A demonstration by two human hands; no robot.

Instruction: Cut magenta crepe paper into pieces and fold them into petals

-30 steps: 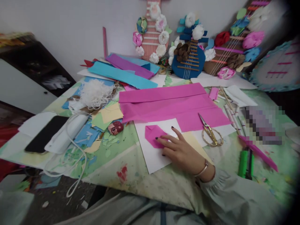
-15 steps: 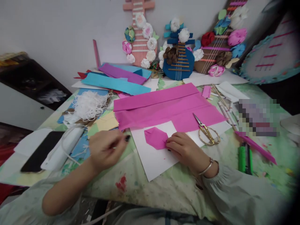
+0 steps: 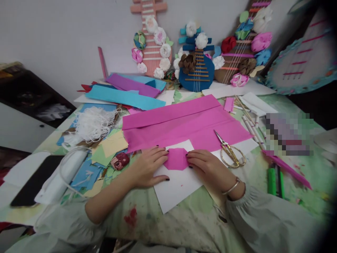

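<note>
A small pink crepe paper piece (image 3: 177, 160), its left and right sides folded in, lies on a white sheet (image 3: 172, 195). My left hand (image 3: 151, 165) rests flat at its left edge, fingers stretched out and thumb held apart below. On the opposite edge, my right hand (image 3: 206, 165) has its fingertips closed on the paper. Gold-handled scissors (image 3: 230, 151) lie with blades parted just beyond my right hand. Behind the white sheet spreads a large pink crepe paper sheet (image 3: 168, 130) with a folded band along its far side.
White string (image 3: 94, 123), a dark red round item (image 3: 120, 161) and a phone (image 3: 37, 181) are on the left. A green-and-black cutter (image 3: 276, 181), rolled paper sticks (image 3: 252, 131) and a pink strip (image 3: 289, 170) lie right. Flower-decorated paper instruments (image 3: 198, 73) lean on the wall.
My left hand has come down and right from above the table onto the pink piece's left edge. That piece's left side is now folded in. My right hand stays at its right edge.
</note>
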